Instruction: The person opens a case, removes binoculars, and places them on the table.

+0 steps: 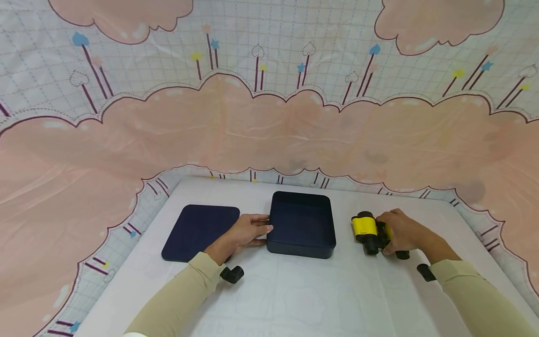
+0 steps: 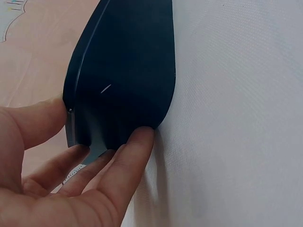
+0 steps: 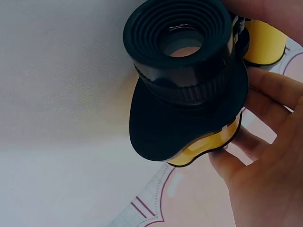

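A dark navy box with its top uncovered stands in the middle of the table. My left hand is at its left wall, fingers fairly straight and fingertips touching the side; in the left wrist view the thumb lies along the rim of the box. To the right, my right hand grips yellow and black binoculars by their right barrel. One black ribbed eyepiece faces the camera in the right wrist view. Part of the binoculars is hidden behind the fingers.
A flat navy lid lies left of the box, partly behind the left hand and forearm. The white table ends at a cloth backdrop printed with clouds. Black wrist devices sit at both cuffs.
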Available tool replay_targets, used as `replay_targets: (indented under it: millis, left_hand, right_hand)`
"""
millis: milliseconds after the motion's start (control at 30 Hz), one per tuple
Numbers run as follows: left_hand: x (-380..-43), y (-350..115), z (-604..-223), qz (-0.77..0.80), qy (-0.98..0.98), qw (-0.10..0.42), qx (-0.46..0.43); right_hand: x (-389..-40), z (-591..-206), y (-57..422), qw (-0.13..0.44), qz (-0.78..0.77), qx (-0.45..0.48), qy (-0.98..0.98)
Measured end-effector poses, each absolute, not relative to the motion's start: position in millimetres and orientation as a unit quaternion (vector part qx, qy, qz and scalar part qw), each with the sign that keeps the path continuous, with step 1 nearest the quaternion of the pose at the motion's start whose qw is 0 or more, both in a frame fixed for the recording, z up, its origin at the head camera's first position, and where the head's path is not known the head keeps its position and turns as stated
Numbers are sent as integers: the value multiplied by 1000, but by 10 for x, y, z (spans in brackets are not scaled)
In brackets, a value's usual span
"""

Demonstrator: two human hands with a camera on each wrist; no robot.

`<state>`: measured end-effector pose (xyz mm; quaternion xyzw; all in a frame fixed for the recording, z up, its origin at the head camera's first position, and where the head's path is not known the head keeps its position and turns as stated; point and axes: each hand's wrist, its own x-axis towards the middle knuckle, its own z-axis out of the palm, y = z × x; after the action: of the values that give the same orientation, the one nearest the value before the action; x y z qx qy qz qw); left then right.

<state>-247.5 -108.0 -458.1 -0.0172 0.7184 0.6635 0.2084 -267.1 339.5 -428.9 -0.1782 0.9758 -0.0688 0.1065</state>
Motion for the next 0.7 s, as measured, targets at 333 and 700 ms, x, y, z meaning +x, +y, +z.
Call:
replay_targets:
  millis: [333,700]
  left_hand:
    - [-2513,-1037,-4584,657,723,214,-9]
    - [-2502,-1134,-4494,534,832,144,45]
  right_hand:
    - [-2608,-4314,3452,96,-65,-177,977]
    - [-2515,-4348,3395,45,-50,-194,979]
